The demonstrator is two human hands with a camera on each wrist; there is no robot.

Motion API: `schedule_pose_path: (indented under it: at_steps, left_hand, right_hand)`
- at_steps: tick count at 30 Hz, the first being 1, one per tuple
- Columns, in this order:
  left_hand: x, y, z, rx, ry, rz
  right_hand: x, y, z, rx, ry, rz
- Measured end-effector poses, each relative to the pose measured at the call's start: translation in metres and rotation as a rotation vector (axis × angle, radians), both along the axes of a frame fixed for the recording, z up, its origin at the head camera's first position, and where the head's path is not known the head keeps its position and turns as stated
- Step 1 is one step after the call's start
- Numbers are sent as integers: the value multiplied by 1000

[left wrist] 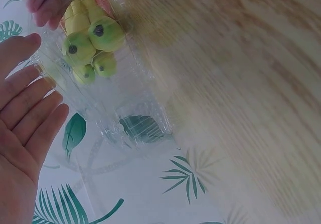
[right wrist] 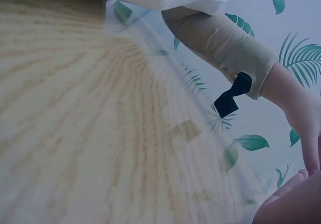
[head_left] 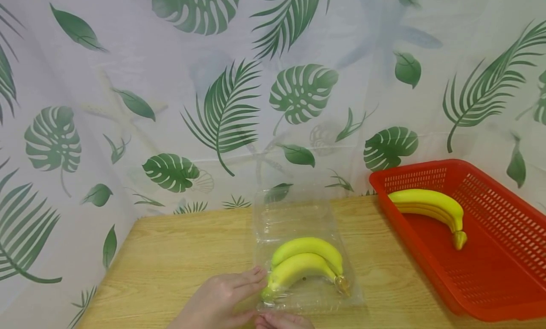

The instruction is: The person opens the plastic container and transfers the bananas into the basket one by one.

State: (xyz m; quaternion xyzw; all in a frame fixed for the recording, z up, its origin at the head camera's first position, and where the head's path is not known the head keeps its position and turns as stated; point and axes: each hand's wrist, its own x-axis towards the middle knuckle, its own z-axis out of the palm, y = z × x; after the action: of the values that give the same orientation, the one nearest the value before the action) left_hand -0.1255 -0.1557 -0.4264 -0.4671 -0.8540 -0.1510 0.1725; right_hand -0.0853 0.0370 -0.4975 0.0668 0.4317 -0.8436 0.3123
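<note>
A bunch of yellow bananas [head_left: 304, 267] with greenish tips lies in a clear plastic clamshell box [head_left: 315, 304]. The box's lid [head_left: 294, 220] is raised at the back, toward the wall. My left hand [head_left: 222, 293] is at the box's left side, its fingers [left wrist: 30, 111] extended beside the banana tips [left wrist: 95, 45]. At the box's front left corner is my right hand [head_left: 283, 321], its fingertips close to my left thumb. Most of the right hand falls below the head view, and I cannot tell whether it pinches the box edge.
On the right of the wooden table [head_left: 187, 253] stands a red plastic basket [head_left: 420, 267] with another bunch of bananas [head_left: 431, 205] in it. Leaf-patterned white cloth [head_left: 239, 130] hangs behind the table and at its left. A black mount [right wrist: 233, 96] is on the left wrist.
</note>
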Motion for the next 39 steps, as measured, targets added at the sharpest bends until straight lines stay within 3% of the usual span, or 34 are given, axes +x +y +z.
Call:
schedule_pose_path:
  at_steps: [3, 10, 23, 34, 39]
  left_hand:
    - [-1, 0, 0, 10, 38, -19]
    - [-2, 0, -2, 17, 37, -23]
    - [-3, 0, -2, 18, 43, -9]
    - [-3, 2, -4, 42, 70, -8]
    - [-3, 2, -4, 53, 69, -10]
  right_hand:
    - [0, 0, 0, -10, 10, 0]
    - [-1, -1, -1, 10, 21, -4]
    - [1, -3, 3, 146, -11, 0]
    - [1, -1, 4, 74, 8, 30]
    - [2, -2, 7, 115, 9, 18]
